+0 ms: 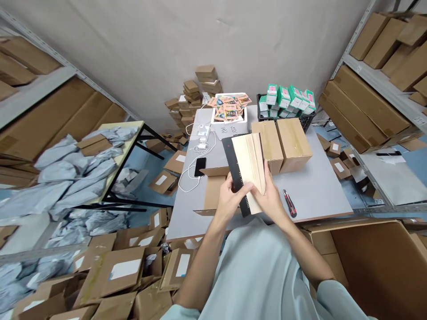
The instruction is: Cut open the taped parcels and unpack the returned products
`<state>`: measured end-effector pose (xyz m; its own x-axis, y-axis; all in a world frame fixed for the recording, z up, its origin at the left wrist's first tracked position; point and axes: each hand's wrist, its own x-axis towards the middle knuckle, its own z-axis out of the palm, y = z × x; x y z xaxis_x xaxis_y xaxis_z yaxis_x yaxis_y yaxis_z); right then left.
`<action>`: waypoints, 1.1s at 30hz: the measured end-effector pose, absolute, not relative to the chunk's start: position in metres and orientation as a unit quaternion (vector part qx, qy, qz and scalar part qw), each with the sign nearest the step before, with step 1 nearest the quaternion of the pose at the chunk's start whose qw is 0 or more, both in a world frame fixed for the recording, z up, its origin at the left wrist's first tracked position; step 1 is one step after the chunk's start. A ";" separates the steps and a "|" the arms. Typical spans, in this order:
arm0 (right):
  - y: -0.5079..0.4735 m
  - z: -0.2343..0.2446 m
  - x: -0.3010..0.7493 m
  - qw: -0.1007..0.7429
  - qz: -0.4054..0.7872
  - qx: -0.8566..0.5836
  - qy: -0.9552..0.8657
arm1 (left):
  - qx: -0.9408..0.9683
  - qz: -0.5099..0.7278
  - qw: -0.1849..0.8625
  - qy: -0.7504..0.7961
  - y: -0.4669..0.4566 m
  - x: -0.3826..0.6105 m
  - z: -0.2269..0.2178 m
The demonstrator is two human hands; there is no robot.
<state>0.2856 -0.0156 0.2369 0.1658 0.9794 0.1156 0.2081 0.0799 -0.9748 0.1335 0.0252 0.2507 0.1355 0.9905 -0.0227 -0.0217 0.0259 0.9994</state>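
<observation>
Both my hands hold a thick book (248,171) with a black cover and cream page edges, tilted above the grey table (316,191). My left hand (230,200) grips its black cover at the lower left. My right hand (271,200) wraps the page side at the lower right. Under the book lies an open flat cardboard mailer (213,189).
Two brown boxes (282,144), a red utility knife (289,203), a phone (200,166) with white cables, a white tray of colourful packets (229,108) and a crate of green boxes (287,102) sit on the table. A large open carton (376,262) is at right; mailers (116,271) litter the floor.
</observation>
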 end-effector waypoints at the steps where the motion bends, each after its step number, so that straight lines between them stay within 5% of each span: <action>1: -0.017 0.237 0.285 0.515 0.375 -0.563 -0.526 | 0.506 0.466 0.541 0.484 0.024 0.134 0.253; 12: -0.020 0.241 0.319 0.655 0.552 -0.423 -0.294 | 0.288 0.476 0.669 0.493 0.055 0.099 0.256; 33: -0.024 0.230 0.316 0.656 0.538 -0.464 -0.256 | 0.284 0.471 0.694 0.464 0.051 0.095 0.252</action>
